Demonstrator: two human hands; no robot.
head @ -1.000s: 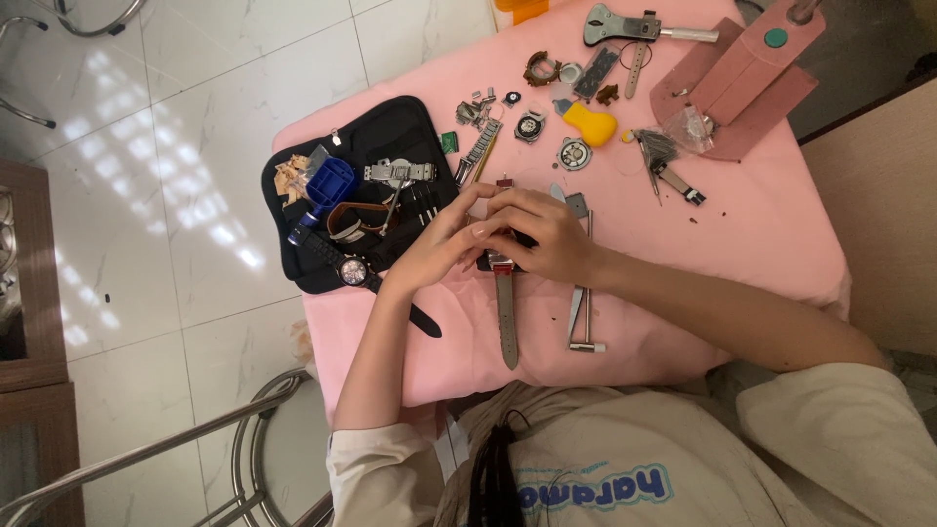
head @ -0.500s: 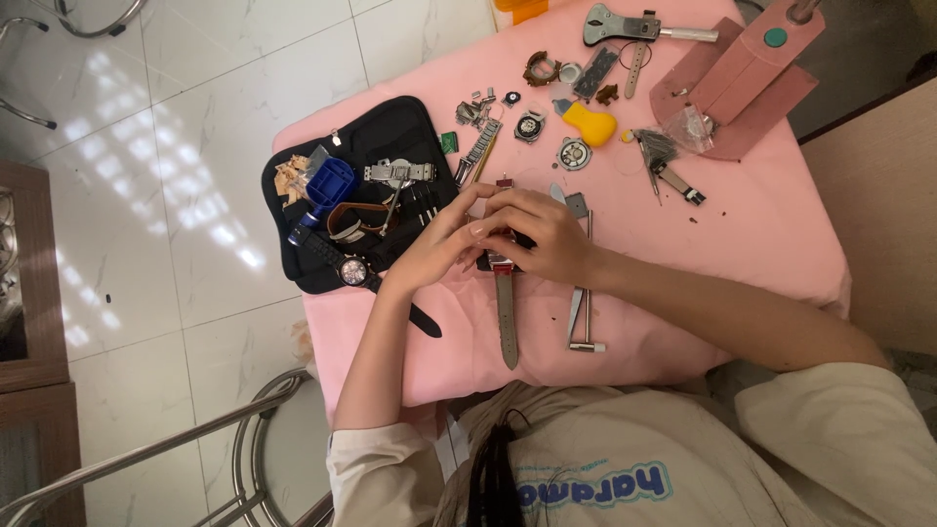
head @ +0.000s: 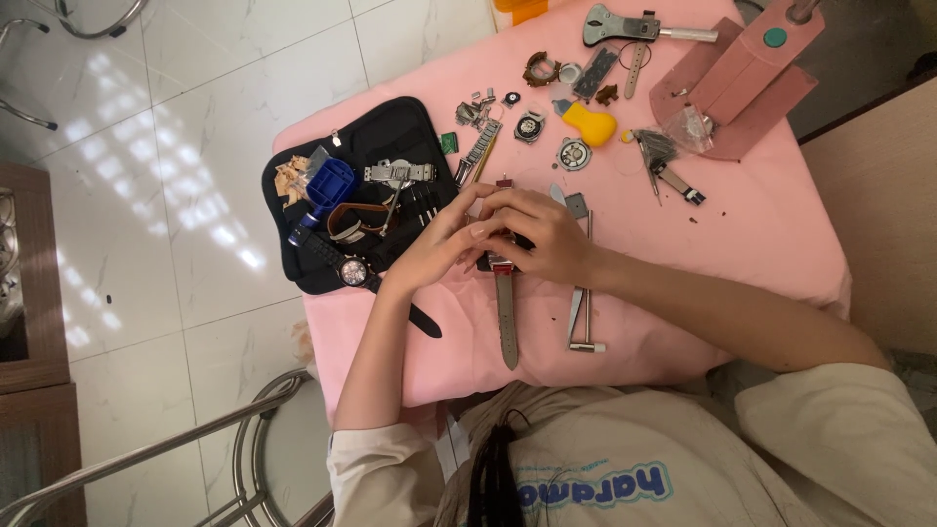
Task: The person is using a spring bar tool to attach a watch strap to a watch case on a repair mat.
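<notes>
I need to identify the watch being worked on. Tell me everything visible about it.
The watch lies flat on the pink table, mostly hidden under the left hand and right hand, which meet over its case. A grey strap with a red end by the case runs straight toward the person. The case itself cannot be seen.

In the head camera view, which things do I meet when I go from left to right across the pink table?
Blue round tool → black tool case → left hand → right hand → yellow blower → pink stand.

Single head view looks steeply down, close over the pink table (head: pixel 761 244).
</notes>
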